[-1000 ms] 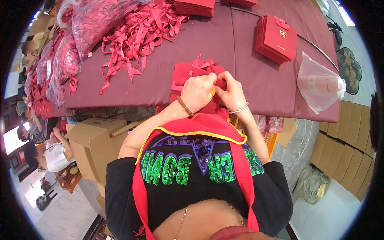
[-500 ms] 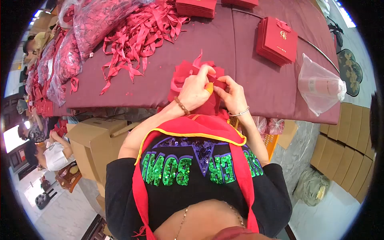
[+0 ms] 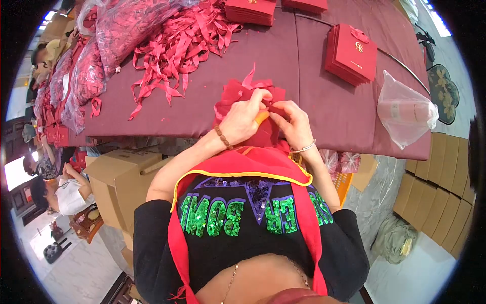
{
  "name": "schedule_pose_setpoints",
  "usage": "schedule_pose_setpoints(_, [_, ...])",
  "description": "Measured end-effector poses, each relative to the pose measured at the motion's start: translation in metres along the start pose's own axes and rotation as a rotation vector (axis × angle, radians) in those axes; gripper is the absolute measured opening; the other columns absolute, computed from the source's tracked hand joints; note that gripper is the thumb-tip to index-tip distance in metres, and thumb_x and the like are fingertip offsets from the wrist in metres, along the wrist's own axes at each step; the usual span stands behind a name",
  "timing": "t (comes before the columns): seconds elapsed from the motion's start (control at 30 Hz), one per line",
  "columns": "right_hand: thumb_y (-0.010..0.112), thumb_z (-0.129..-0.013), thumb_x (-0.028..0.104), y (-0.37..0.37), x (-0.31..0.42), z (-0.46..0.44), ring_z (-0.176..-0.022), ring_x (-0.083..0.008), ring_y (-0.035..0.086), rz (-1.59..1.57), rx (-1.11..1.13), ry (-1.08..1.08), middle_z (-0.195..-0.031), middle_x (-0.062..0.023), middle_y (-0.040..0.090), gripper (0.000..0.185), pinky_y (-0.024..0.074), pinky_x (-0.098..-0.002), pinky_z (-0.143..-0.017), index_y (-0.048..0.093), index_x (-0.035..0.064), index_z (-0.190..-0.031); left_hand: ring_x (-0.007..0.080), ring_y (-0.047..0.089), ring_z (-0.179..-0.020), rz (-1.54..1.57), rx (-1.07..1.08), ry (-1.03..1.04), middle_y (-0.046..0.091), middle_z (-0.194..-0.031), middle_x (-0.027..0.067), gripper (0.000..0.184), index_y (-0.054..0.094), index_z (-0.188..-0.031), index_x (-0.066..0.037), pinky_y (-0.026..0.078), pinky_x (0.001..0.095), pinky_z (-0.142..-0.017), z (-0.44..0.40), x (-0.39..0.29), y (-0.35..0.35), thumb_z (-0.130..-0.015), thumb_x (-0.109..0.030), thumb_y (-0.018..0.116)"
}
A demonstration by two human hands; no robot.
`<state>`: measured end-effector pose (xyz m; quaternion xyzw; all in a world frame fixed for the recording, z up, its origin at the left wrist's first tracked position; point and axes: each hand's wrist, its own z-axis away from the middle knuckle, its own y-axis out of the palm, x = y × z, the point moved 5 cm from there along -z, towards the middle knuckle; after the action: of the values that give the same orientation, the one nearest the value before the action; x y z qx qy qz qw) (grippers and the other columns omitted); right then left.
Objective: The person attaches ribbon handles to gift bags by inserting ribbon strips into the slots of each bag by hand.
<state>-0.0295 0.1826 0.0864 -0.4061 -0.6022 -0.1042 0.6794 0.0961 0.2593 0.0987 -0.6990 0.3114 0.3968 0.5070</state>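
Note:
At the table's near edge, my left hand (image 3: 243, 117) and my right hand (image 3: 293, 123) meet over a pile of red bags (image 3: 234, 93). The fingers of both hands are pinched together on a red bag (image 3: 266, 136), near its edge. A yellow wrap covers one finger of my left hand. A red ribbon end (image 3: 248, 77) sticks up behind the pile. Whether a ribbon lies between my fingertips is too small to tell.
Loose red ribbons (image 3: 177, 50) and plastic bags of red goods (image 3: 124, 38) lie at the back left. Stacked red bags (image 3: 351, 54) and a clear plastic bag (image 3: 405, 109) stand right. Cardboard boxes (image 3: 119, 177) flank the table. People sit far left.
My left hand has shifted slightly down and its raised fingers have closed in towards my right hand. The red pieces beneath have shifted a little.

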Motion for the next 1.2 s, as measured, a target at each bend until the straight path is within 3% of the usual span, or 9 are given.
schedule_pose_setpoints(0.13, [0.064,-0.080,0.010,0.005,0.000,0.004,-0.084,-0.0293,0.062,0.044,-0.021,-0.121,-0.097,-0.0128,0.061,0.024,0.0493,-0.0322,-0.071,0.060,0.0039,-0.104,0.0264,0.064,-0.082,-0.260,0.049,-0.030,0.064,-0.089,0.0118,0.021,0.057,-0.101,-0.005,0.049,0.0358,-0.066,0.000,-0.007,-0.013,-0.081,-0.009,0.062])
schedule_pose_setpoints(0.33, [0.063,-0.081,0.009,0.017,-0.001,0.007,-0.082,-0.0312,0.062,-0.109,0.076,0.176,-0.090,-0.0151,0.061,0.025,0.0489,-0.0339,-0.071,0.058,0.0042,-0.105,0.0238,0.055,-0.082,-0.584,-0.090,0.247,0.064,-0.081,0.0053,0.014,0.063,-0.088,-0.010,0.036,0.0373,-0.071,-0.010,-0.028,-0.036,-0.079,-0.021,0.064])
schedule_pose_setpoints(0.4, [0.061,-0.082,0.007,0.018,0.013,0.006,-0.082,-0.0346,0.060,0.035,-0.029,-0.119,-0.088,-0.0166,0.061,0.022,0.0489,-0.0363,-0.070,0.056,0.0044,-0.103,0.0252,0.054,-0.082,-0.495,0.210,-0.008,0.064,-0.084,0.0050,0.019,0.066,-0.086,-0.011,0.035,0.0398,-0.072,-0.017,-0.005,-0.038,-0.082,-0.028,0.060])
schedule_pose_setpoints(0.67, [0.062,-0.080,0.004,0.026,0.020,0.005,-0.079,-0.0344,0.060,0.190,0.005,-0.182,-0.087,-0.0158,0.061,0.018,0.0487,-0.0357,-0.068,0.058,0.0027,-0.097,0.0209,0.064,-0.080,-0.376,0.739,-0.265,0.068,-0.082,0.0086,0.029,0.070,-0.087,-0.010,0.041,0.0378,-0.077,-0.040,0.013,-0.036,-0.082,-0.034,0.055])
schedule_pose_setpoints(0.73, [0.058,-0.084,0.007,0.027,0.019,0.006,-0.073,-0.0352,0.057,0.191,-0.015,-0.221,-0.076,-0.0144,0.054,0.015,0.0473,-0.0435,-0.062,0.057,0.0087,-0.099,0.0178,0.064,-0.079,-0.377,0.714,-0.268,0.068,-0.078,0.0082,0.028,0.070,-0.085,-0.011,0.041,0.0360,-0.078,-0.041,0.017,-0.033,-0.079,-0.035,0.057])
schedule_pose_setpoints(0.97, [0.062,-0.080,0.008,0.022,0.019,0.003,-0.071,-0.0315,0.059,0.010,-0.040,-0.134,-0.085,-0.0160,0.060,0.021,0.0481,-0.0377,-0.062,0.057,0.0050,-0.100,0.0221,0.064,-0.076,-0.288,0.500,-0.355,0.068,-0.076,0.0096,0.025,0.069,-0.079,-0.009,0.044,0.0364,-0.074,-0.042,0.021,-0.028,-0.073,-0.032,0.061])
schedule_pose_setpoints(1.03, [0.064,-0.079,0.008,0.020,0.014,0.000,-0.067,-0.0263,0.058,0.040,0.076,0.066,-0.085,-0.0160,0.061,0.024,0.0466,-0.0333,-0.061,0.056,0.0025,-0.101,0.0188,0.062,-0.070,-0.286,0.361,-0.318,0.066,-0.070,0.0057,0.022,0.068,-0.078,-0.006,0.045,0.0340,-0.067,-0.044,0.024,-0.029,-0.077,-0.027,0.061])
schedule_pose_setpoints(1.13, [0.065,-0.079,0.009,0.022,0.006,0.002,-0.063,-0.0228,0.054,-0.058,0.080,0.024,-0.081,-0.0149,0.060,0.024,0.0450,-0.0316,-0.060,0.056,0.0021,-0.101,0.0157,0.061,-0.073,0.086,0.199,-0.546,0.065,-0.068,0.0061,0.026,0.069,-0.080,-0.007,0.043,0.0349,-0.068,-0.057,0.039,-0.046,-0.079,-0.032,0.061])
schedule_pose_setpoints(1.2, [0.064,-0.080,0.009,0.020,0.008,0.002,-0.062,-0.0221,0.054,-0.035,0.091,0.047,-0.081,-0.0146,0.060,0.024,0.0449,-0.0313,-0.060,0.056,0.0022,-0.101,0.0138,0.058,-0.070,0.023,0.157,-0.425,0.064,-0.069,0.0063,0.029,0.067,-0.083,-0.004,0.045,0.0303,-0.064,-0.063,0.048,-0.055,-0.085,-0.030,0.056])
